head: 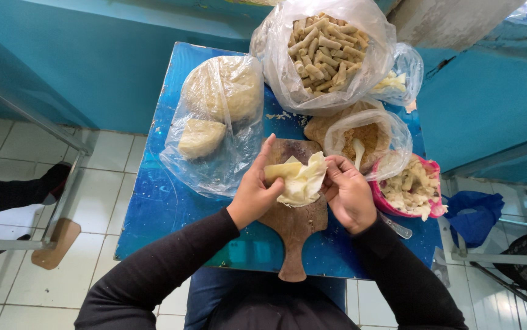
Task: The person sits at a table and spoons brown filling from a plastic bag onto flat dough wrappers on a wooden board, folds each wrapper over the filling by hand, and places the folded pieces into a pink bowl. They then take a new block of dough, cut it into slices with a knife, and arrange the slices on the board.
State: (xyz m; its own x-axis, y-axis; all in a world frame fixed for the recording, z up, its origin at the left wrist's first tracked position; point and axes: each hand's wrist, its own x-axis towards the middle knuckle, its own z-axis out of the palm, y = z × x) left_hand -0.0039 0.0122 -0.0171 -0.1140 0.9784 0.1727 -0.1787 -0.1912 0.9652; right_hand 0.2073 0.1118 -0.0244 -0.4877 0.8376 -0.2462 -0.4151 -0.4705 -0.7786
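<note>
While over the board, dough sheet (301, 180) sits between left hand (255, 194) and right hand (348, 192).

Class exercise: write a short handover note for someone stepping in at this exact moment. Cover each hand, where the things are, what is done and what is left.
Left hand and right hand together hold a thin dough sheet above the wooden board.
Done: a bag of finished rolls at the table's far edge.
Left: the sheet is only partly folded; dough lumps wait in a bag to the left, filling in the pink bowl to the right.
</note>
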